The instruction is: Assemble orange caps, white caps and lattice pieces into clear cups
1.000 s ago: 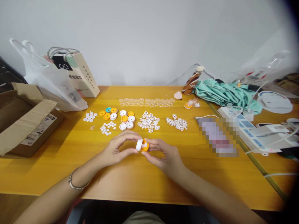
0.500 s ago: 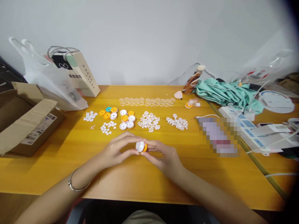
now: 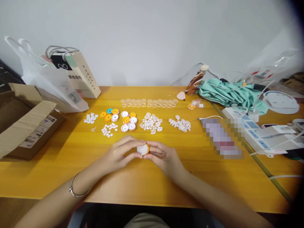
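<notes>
Tipped round since a second ago: the cap (image 3: 142, 149), flat white face now showing, orange rim behind, smooth plastic. Left hand (image 3: 123, 152) and right hand (image 3: 165, 158) both pinch it over the bench (image 3: 135, 186). Lacy white bits (image 3: 152, 123) and clear cups (image 3: 149, 103) sit beyond them, cardboard box (image 3: 39, 128) off left.

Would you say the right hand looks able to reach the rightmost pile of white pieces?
Probably yes: the right hand holds a round piece, but nothing blocks its way to the pile.

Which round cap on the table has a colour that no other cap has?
The teal cap, between two orange caps at the back left; the others are orange or white.
</notes>
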Available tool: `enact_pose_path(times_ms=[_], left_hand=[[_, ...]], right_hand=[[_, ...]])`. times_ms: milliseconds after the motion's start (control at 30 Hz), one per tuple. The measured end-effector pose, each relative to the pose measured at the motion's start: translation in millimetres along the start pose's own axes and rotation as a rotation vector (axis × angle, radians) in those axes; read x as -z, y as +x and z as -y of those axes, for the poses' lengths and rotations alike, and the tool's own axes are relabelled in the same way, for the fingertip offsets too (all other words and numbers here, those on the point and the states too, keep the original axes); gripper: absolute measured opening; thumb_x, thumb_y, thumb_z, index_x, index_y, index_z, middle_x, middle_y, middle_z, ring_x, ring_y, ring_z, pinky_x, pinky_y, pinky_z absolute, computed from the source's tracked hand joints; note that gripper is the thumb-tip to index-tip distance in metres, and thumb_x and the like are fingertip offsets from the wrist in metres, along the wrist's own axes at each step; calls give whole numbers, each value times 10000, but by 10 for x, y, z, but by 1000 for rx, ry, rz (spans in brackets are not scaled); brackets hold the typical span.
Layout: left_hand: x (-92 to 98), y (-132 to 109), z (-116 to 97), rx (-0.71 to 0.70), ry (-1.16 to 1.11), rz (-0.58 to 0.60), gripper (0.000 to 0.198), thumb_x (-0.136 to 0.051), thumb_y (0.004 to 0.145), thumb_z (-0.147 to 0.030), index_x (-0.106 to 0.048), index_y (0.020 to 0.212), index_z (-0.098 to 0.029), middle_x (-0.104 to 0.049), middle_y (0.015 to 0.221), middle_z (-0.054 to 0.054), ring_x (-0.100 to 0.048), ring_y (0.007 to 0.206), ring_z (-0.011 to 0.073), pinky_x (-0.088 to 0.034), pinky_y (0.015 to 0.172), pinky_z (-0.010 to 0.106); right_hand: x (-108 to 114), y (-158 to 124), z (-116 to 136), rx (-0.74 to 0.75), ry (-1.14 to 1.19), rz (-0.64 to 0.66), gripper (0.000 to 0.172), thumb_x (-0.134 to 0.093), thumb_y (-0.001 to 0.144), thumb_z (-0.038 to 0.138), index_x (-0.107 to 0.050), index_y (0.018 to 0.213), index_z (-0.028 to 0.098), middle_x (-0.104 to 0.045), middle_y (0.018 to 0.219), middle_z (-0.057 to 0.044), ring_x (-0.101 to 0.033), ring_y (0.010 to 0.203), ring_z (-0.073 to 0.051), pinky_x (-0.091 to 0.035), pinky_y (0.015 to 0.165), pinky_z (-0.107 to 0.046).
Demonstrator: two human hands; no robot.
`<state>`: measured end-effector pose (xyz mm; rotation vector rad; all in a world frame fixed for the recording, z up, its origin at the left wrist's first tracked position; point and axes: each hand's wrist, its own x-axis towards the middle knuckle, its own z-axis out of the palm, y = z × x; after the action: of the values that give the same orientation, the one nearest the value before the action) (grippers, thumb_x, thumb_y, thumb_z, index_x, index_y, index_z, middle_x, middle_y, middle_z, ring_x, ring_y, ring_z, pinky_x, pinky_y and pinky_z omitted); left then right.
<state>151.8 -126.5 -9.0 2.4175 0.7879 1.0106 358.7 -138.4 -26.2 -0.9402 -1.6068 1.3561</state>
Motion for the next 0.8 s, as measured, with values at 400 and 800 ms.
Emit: enact_pose_path(times_ms=[400, 800], left_hand=[[20, -16, -19, -3, 57, 74, 435, -582, 823, -160, -473, 1243, -196, -588, 1019, 106, -570, 917, 173, -505, 783, 310], [139, 38, -28, 11, -30, 29, 404, -627, 769, -121, -520, 1155, -177, -598, 1028, 96, -564, 959, 181, -483, 831, 331]], right_hand=[[-26, 41, -19, -114, 228, 47, 370, -711, 682, 269, -619, 1040, 251, -729, 877, 26, -682, 878, -170, -531, 876, -345], [-9, 76, -114, -187, 348, 6, 401, -764, 597, 220, -626, 974, 226, -732, 885, 5, -690, 845, -178, -522, 880, -380]])
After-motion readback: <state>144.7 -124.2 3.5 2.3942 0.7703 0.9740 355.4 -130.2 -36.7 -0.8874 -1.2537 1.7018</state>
